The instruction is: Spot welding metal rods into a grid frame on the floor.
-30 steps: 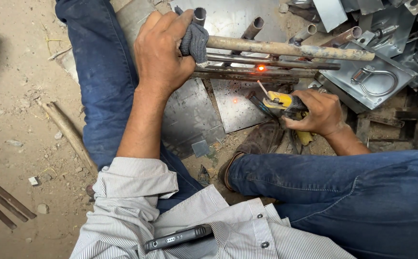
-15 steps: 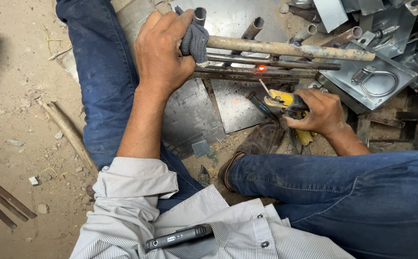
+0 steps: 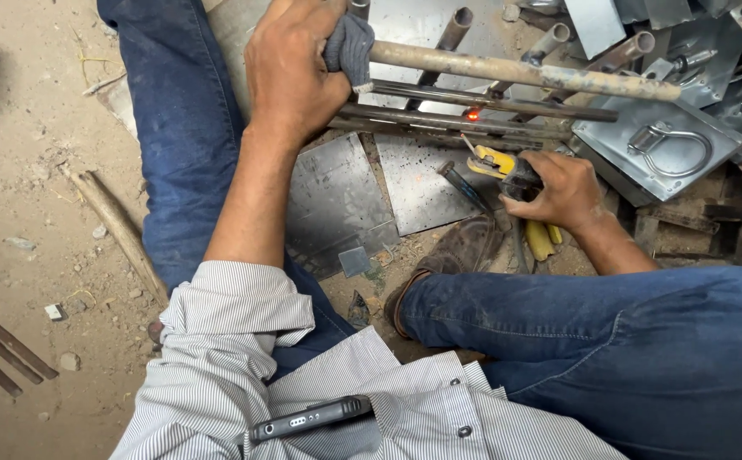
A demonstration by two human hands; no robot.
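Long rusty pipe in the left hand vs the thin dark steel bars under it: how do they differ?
The long rusty tan pipe is thicker and paler; the thin dark steel bars are slimmer and nearly black. The left hand grips the pipe through a grey cloth; the bars lie ungripped. One bar shows a glowing orange spot near the yellow electrode holder held by the right hand; the pipe shows none. Both run roughly left-right.

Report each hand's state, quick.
Left hand: closed on a grey cloth wrapped around the metal pipe.
Right hand: closed, holding the yellow welding electrode holder.
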